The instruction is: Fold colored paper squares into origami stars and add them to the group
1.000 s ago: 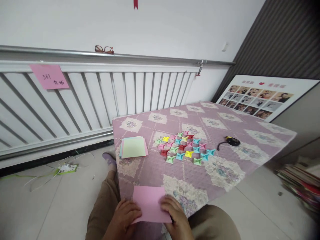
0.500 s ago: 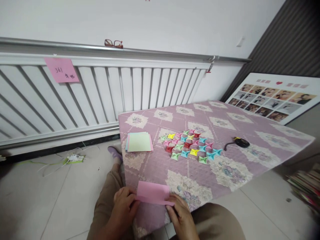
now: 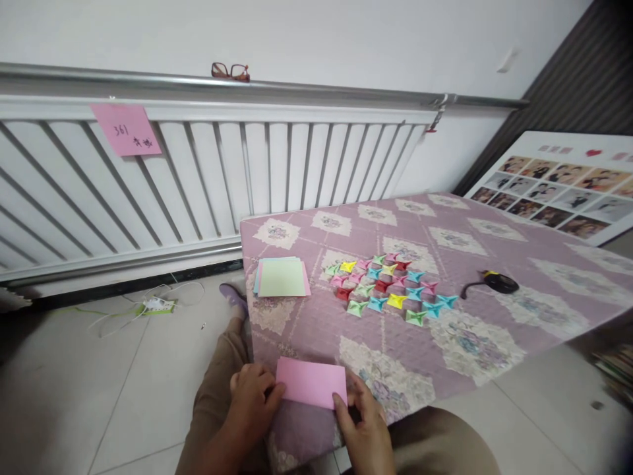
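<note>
Folded pink paper — in right grip

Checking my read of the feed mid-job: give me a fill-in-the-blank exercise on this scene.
The left hand and right hand touch a sheet coloured ____.
The eyeglasses rest on the ____ above the radiator.
The note on the radiator bears the number ____.
The paper stack lies ____ of the small folded papers.

Missing: pink; pipe; 361; left.
</note>
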Motion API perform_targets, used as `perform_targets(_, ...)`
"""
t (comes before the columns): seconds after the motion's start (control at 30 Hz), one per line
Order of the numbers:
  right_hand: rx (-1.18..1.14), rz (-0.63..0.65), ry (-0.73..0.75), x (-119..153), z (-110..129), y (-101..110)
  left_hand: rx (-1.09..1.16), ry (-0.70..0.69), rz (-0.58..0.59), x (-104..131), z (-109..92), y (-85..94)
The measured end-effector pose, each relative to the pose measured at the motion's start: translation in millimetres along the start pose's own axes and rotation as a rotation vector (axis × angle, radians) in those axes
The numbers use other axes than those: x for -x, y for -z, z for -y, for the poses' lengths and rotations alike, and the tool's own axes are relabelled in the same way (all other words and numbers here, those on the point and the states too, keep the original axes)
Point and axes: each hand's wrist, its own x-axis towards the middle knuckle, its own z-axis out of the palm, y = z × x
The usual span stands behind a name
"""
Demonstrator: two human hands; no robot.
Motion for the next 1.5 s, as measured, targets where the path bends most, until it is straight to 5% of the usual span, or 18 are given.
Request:
perform_targets(0.5,0.153,-0.076,0.054,-3,2,-1,-0.066,0.017,0.100,-14,-5,10.1)
perform_targets(1.5,0.299,0.007,0.092,-10,10,1,-0.118,-0.005,0.150,-19,-7,13.8)
